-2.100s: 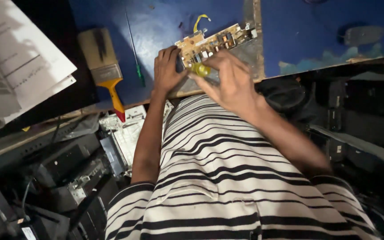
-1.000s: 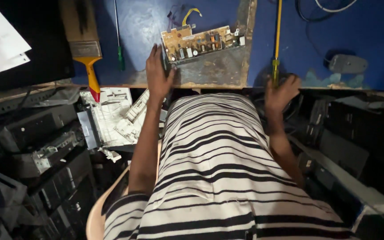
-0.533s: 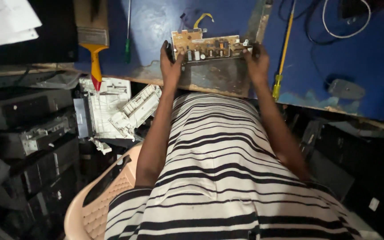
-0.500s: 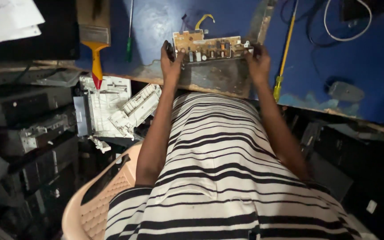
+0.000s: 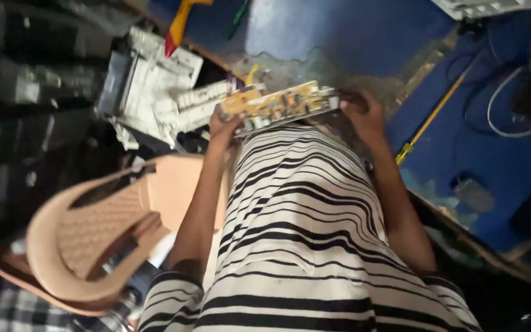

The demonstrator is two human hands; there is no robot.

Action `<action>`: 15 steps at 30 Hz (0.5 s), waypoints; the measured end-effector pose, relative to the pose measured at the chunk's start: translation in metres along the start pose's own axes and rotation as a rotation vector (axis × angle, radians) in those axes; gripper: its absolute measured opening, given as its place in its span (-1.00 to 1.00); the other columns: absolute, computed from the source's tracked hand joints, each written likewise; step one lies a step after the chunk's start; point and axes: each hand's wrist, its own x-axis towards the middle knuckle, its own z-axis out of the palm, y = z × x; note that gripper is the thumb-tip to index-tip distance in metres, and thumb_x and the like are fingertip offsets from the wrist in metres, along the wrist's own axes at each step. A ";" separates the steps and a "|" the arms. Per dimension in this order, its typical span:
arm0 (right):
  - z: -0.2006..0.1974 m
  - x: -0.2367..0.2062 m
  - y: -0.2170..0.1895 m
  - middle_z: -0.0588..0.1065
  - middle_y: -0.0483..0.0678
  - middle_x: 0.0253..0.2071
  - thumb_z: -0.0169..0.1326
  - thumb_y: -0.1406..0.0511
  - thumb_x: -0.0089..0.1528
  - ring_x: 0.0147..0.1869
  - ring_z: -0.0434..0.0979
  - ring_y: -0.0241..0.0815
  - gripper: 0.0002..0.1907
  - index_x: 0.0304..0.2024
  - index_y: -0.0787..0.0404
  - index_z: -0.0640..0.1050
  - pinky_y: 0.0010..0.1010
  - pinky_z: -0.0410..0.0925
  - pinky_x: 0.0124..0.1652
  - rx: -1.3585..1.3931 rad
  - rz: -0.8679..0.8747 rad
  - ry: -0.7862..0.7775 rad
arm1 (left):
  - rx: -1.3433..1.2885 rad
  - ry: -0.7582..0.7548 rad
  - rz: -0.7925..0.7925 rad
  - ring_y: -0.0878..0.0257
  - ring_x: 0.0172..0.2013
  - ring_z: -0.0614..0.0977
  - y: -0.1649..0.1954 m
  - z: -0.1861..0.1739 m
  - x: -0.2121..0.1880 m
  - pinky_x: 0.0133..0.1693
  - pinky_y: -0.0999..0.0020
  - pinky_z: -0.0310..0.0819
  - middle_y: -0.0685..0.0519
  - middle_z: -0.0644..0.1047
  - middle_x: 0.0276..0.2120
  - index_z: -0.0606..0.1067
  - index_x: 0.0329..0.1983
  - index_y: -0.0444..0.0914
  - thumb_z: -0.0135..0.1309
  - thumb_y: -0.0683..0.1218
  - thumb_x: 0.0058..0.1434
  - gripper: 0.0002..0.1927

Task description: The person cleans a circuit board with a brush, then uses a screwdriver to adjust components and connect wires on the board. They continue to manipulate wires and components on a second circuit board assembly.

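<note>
A tan circuit board crowded with small parts and a yellow wire loop is lifted above my striped shirt, off the worn blue table. My left hand grips its left end. Gripping the right end is my right hand. The board sits tilted, its right end higher. The picture is blurred by motion.
A yellow-handled screwdriver lies on the table to the right, near a white cable. A paintbrush with a red and yellow handle lies at the top left. Dismantled white equipment and a tan plastic chair are at my left.
Both hands have lifted the circuit board off the table and drawn it toward my chest. The view has swung round, and the chair now fills the lower left.
</note>
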 end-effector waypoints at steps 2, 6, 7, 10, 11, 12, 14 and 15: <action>0.009 0.008 -0.002 0.59 -0.01 0.00 0.15 0.34 0.34 0.06 0.60 -0.22 -0.67 0.15 0.30 0.52 -0.38 0.44 0.11 0.039 0.079 -0.153 | -0.282 0.044 -0.074 0.20 -0.09 0.64 -0.007 -0.036 -0.027 -0.11 0.23 0.59 0.03 0.59 -0.04 0.35 0.28 -0.26 0.17 -0.28 0.22 -0.45; 0.037 0.023 -0.003 0.59 0.00 -0.06 0.12 0.30 0.30 -0.01 0.64 -0.20 -0.67 0.09 0.29 0.52 -0.35 0.50 0.04 0.060 0.289 -0.194 | -0.456 0.336 -0.078 0.10 -0.03 0.63 -0.026 -0.084 -0.080 -0.07 0.05 0.57 -0.01 0.56 0.03 0.34 0.27 -0.21 0.09 -0.23 0.27 -0.52; 0.043 0.027 -0.003 0.60 0.02 -0.04 0.13 0.30 0.33 0.03 0.62 -0.19 -0.69 0.09 0.31 0.53 -0.36 0.47 0.08 -0.067 0.193 -0.250 | -0.507 0.423 -0.073 0.09 0.01 0.61 -0.030 -0.092 -0.092 -0.01 0.04 0.57 -0.01 0.54 0.06 0.33 0.27 -0.20 0.08 -0.23 0.28 -0.52; 0.057 0.044 -0.007 0.61 0.05 -0.02 0.14 0.31 0.36 0.08 0.59 -0.19 -0.71 0.09 0.34 0.56 -0.41 0.40 0.12 -0.298 0.020 -0.347 | -0.634 0.565 -0.080 -0.01 0.08 0.55 -0.036 -0.103 -0.112 0.06 -0.07 0.54 -0.04 0.48 0.10 0.31 0.28 -0.18 0.03 -0.24 0.27 -0.51; 0.060 0.047 -0.009 0.61 0.04 -0.04 0.14 0.31 0.35 0.06 0.59 -0.21 -0.70 0.09 0.33 0.56 -0.42 0.41 0.09 -0.289 0.079 -0.353 | -0.667 0.589 -0.093 -0.06 0.09 0.53 -0.036 -0.105 -0.114 0.07 -0.12 0.53 -0.06 0.45 0.10 0.31 0.29 -0.19 0.01 -0.24 0.27 -0.50; 0.064 0.050 -0.010 0.61 0.03 -0.05 0.14 0.31 0.33 0.03 0.59 -0.22 -0.69 0.08 0.32 0.55 -0.44 0.41 0.06 -0.277 0.139 -0.361 | -0.718 0.560 -0.050 -0.06 0.10 0.52 -0.035 -0.106 -0.113 0.08 -0.17 0.53 -0.06 0.45 0.11 0.30 0.27 -0.18 0.01 -0.24 0.24 -0.50; 0.070 0.054 -0.015 0.62 0.02 -0.06 0.13 0.31 0.32 0.02 0.60 -0.23 -0.69 0.08 0.31 0.54 -0.44 0.41 0.05 -0.249 0.135 -0.381 | -0.814 0.497 0.037 -0.07 0.12 0.52 -0.028 -0.108 -0.105 0.11 -0.28 0.52 -0.06 0.46 0.12 0.29 0.25 -0.17 0.00 -0.24 0.19 -0.48; 0.072 0.056 -0.018 0.62 0.02 -0.06 0.13 0.31 0.32 0.02 0.60 -0.24 -0.69 0.08 0.31 0.54 -0.44 0.42 0.05 -0.233 0.133 -0.385 | -0.802 0.445 0.084 -0.08 0.14 0.51 -0.022 -0.108 -0.098 0.14 -0.25 0.50 -0.08 0.46 0.14 0.29 0.28 -0.19 0.02 -0.21 0.22 -0.48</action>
